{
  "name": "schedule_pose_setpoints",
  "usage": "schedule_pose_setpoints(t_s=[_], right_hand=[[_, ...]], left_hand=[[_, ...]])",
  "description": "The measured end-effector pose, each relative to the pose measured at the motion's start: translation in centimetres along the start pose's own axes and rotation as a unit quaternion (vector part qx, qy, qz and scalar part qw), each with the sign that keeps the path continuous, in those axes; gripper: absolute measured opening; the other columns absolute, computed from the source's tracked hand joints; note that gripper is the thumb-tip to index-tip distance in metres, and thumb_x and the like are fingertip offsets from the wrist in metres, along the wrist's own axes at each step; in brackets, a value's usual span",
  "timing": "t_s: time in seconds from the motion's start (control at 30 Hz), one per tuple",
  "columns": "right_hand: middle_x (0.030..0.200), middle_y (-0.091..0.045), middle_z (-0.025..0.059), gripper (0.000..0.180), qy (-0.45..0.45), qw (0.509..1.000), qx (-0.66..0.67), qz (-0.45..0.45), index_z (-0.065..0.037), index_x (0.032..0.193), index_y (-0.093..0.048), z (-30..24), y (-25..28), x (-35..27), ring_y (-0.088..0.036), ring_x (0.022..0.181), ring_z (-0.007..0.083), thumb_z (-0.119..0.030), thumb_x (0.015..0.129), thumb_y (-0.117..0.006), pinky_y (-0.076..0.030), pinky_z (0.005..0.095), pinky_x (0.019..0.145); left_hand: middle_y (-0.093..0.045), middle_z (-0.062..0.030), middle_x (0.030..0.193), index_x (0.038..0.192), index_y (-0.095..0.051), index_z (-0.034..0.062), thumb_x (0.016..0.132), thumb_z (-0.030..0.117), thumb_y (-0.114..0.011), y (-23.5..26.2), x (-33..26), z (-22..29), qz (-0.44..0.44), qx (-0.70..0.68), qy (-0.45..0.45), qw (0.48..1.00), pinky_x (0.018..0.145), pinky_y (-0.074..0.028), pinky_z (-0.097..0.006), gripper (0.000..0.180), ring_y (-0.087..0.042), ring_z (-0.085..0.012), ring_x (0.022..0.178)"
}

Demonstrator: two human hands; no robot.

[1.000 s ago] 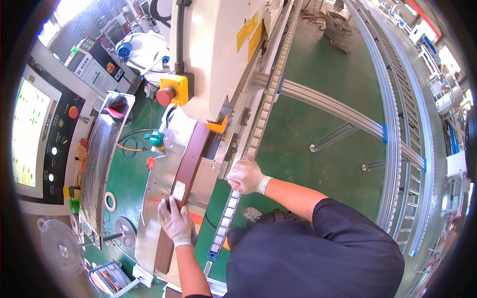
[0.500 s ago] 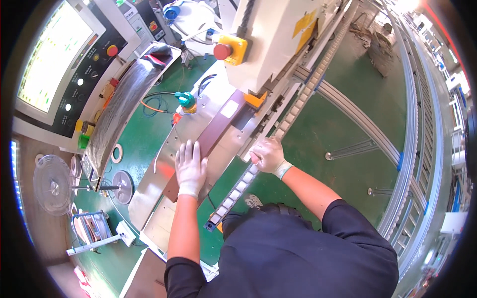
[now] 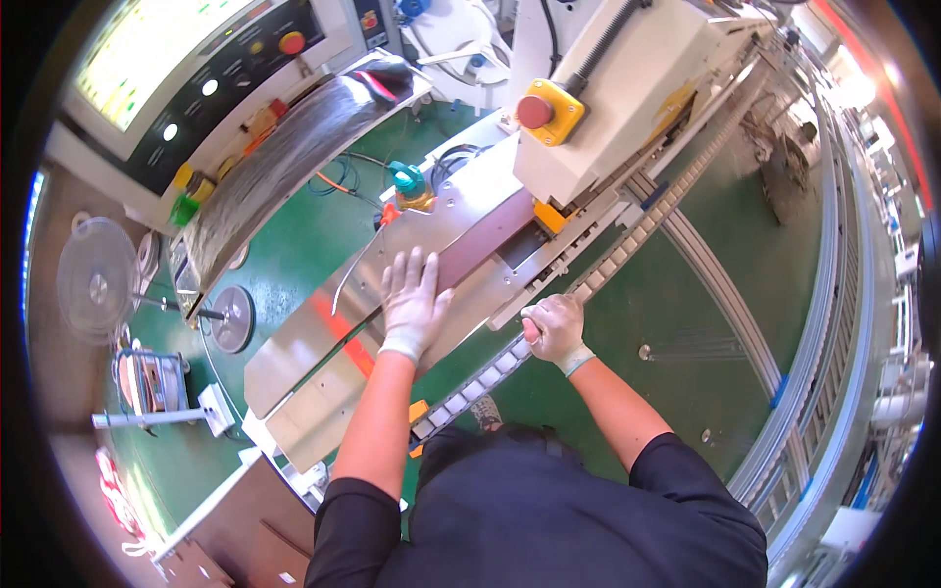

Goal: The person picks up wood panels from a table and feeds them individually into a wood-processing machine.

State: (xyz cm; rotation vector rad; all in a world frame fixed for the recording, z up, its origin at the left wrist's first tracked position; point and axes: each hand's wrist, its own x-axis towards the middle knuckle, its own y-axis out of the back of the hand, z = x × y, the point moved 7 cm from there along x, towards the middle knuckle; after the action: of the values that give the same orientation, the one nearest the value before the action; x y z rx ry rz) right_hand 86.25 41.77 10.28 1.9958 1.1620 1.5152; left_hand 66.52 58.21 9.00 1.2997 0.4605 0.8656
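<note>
A narrow brown panel (image 3: 482, 241) lies on the shiny metal bed (image 3: 328, 377) of a machine, its far part under the cream machine housing (image 3: 608, 108). My left hand (image 3: 414, 302), in a thin white glove, rests flat at the panel's near end with fingers stretched forward. To the right, my gloved right hand (image 3: 556, 331) is closed over the roller rail (image 3: 475, 389) that runs alongside the bed. Pinkish bare fingertips show at this fist; its underside is hidden.
A red stop button on a yellow box (image 3: 551, 111) sits on the housing. At left are a control panel (image 3: 196, 108), a wrapped slanted shelf (image 3: 294, 147) and a clear disc on a stand (image 3: 96, 282). A roller conveyor (image 3: 823, 323) curves along the right.
The brown panel has slid away from me along the bed, under the housing; its white label no longer shows. My left hand has moved forward with it. The view has shifted.
</note>
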Motion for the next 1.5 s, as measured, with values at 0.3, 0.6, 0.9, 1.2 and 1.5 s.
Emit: schedule_pose_setpoints(t_s=[0.3, 0.6, 0.9, 1.2, 1.5], right_hand=[[0.073, -0.066, 0.0042, 0.013, 0.006, 1.0, -0.03, 0.0, -0.015, 0.077, -0.071, -0.7, -0.8, 0.2, -0.065, 0.074, 0.0284, -0.024, 0.085, -0.066, -0.047, 0.044, 0.072], [0.089, -0.074, 0.0141, 0.025, -0.039, 0.999, -0.015, 0.004, -0.003, 0.091, -0.075, -1.3, -1.8, -2.3, -0.069, 0.086, 0.0325, -0.02, 0.099, -0.058, -0.054, 0.0446, 0.081], [0.109, -0.077, 0.0077, 0.032, -0.055, 0.977, -0.168, -0.122, -0.01, 0.103, -0.076, -7.6, -6.6, -4.3, -0.068, 0.105, 0.0291, -0.033, 0.104, -0.054, -0.043, 0.0435, 0.105], [0.095, -0.071, 0.0115, 0.008, 0.205, 0.942, 0.137, -0.227, -0.007, 0.095, -0.072, -40.0, -10.6, -8.7, -0.067, 0.095, 0.0336, -0.009, 0.087, -0.071, -0.05, 0.0457, 0.094], [0.118, -0.065, 0.0136, 0.064, -0.335, 0.596, 0.335, -0.649, -0.001, 0.147, -0.043, -41.6, -23.4, -26.5, -0.07, 0.083, 0.0223, -0.036, 0.1, -0.071, -0.057, 0.0318, 0.063]], left_hand=[[-0.043, -0.0159, 0.161, 0.151, -0.05, 0.0086, 0.099, 0.039, -0.058, 1.5, -11.1, -1.6, -0.026, -0.013, 0.019, 0.999, 0.127, -0.024, -0.05, 0.06, -0.035, -0.0379, 0.152], [-0.041, -0.021, 0.161, 0.153, -0.045, 0.0061, 0.091, 0.037, -0.069, 10.2, -46.9, -18.3, 0.024, 0.088, 0.319, 0.943, 0.126, -0.025, -0.051, 0.073, -0.033, -0.0408, 0.152], [-0.021, -0.0161, 0.174, 0.166, -0.027, 0.0113, 0.104, 0.066, -0.038, 7.0, -88.2, -19.7, 0.056, -0.032, 0.889, 0.454, 0.128, -0.02, -0.05, 0.084, -0.02, -0.0376, 0.159], [-0.028, -0.0104, 0.172, 0.162, -0.037, 0.0111, 0.095, 0.056, -0.059, 4.3, -79.7, -16.7, -0.001, 0.027, 0.802, 0.597, 0.127, -0.006, -0.063, 0.084, -0.011, -0.0446, 0.16], [-0.032, -0.0155, 0.168, 0.161, -0.036, 0.0081, 0.092, 0.051, -0.067, 3.8, -65.0, -11.1, -0.035, -0.16, 0.573, 0.803, 0.128, -0.008, -0.058, 0.087, -0.016, -0.0429, 0.159]])
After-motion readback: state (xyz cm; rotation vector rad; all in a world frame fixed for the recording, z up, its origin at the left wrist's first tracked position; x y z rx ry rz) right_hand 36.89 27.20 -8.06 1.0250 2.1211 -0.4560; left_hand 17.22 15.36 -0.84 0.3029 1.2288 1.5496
